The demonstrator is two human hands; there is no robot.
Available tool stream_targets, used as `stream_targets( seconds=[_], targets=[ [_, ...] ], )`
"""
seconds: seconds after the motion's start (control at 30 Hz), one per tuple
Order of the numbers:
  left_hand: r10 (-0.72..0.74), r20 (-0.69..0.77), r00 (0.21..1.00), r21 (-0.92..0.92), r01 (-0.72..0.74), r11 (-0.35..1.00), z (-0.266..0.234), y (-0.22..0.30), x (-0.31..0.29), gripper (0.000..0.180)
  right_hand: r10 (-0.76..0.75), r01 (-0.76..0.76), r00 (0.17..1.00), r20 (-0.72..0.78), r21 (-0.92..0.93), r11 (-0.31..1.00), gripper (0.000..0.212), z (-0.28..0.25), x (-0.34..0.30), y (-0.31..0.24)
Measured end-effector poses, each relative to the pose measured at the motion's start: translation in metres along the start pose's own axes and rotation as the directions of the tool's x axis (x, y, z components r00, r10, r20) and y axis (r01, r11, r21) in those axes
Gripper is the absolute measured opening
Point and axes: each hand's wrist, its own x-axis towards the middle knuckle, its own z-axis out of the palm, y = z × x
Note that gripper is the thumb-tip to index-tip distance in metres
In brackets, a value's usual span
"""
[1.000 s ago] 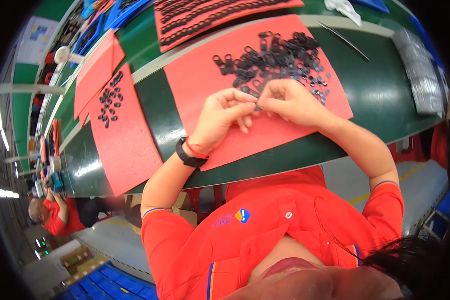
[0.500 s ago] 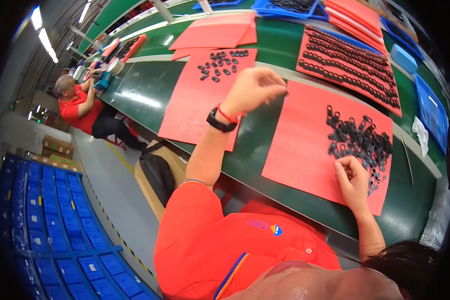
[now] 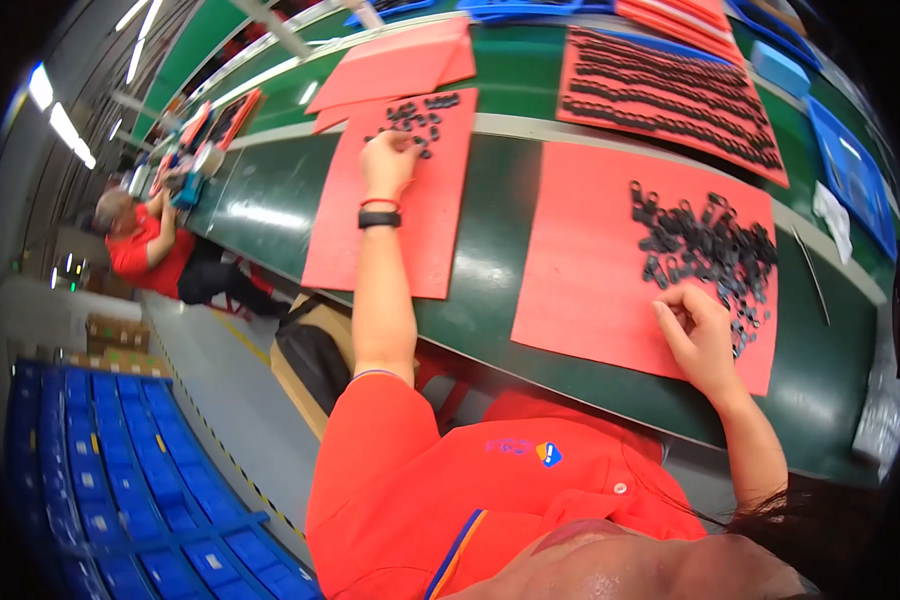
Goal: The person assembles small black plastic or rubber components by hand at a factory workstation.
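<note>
My left hand (image 3: 388,165) is over the left red foam mat (image 3: 375,230), fingers pinched together at the near side of a group of small black oval parts (image 3: 440,102). What the fingertips hold is hidden. On the right red foam mat (image 3: 580,260) lies a heaped pile of black elongated parts with holes (image 3: 710,240). Small, flat, shiny pieces (image 3: 745,325) are scattered at the pile's near end. Beside them my right hand (image 3: 702,335) rests with curled fingers, thumb close to the index finger; whatever is inside cannot be made out.
Behind the right mat, a red sheet (image 3: 670,95) carries rows of black parts. Tweezers (image 3: 812,275), a white cloth (image 3: 832,220) and a blue tray (image 3: 850,165) lie at the right. Red sheets (image 3: 395,65) are stacked at the back left. Another person (image 3: 150,245) sits farther left.
My left hand has moved left from the gap between the mats to the black parts on the left mat. My right hand stays beside the pile. The whole view has shifted slightly.
</note>
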Motion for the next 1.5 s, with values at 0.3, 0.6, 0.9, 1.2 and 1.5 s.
stream_targets(
  seconds=[0.3,0.6,0.9,1.2,1.5],
  targets=[
    [0.169,0.218,0.961,-0.329,-0.09,0.94,-0.013,0.131,-0.038,0.021,-0.178,0.136,0.967,-0.18,-0.224,0.965,0.005,-0.026,0.013,0.013],
    [0.641,0.378,0.667,-0.497,-0.438,0.749,0.041,0.238,-0.123,0.025,-0.041,0.039,0.999,0.001,-0.318,0.947,0.01,-0.077,0.018,0.021],
    [0.515,0.418,0.749,-0.678,-0.12,0.726,0.068,0.221,-0.131,0.023,0.144,-0.028,0.946,0.29,-0.371,0.928,0.019,-0.088,0.01,0.01],
    [0.495,0.421,0.76,-0.628,-0.149,0.764,0.061,0.22,-0.124,0.014,0.21,-0.095,0.935,0.287,-0.367,0.925,0.014,-0.082,0.014,0.009],
    [0.515,0.303,0.802,-0.618,-0.246,0.747,0.051,0.223,-0.126,0.008,-0.023,0.111,0.959,0.282,-0.301,0.947,0.015,-0.075,0.012,0.012]
  ],
)
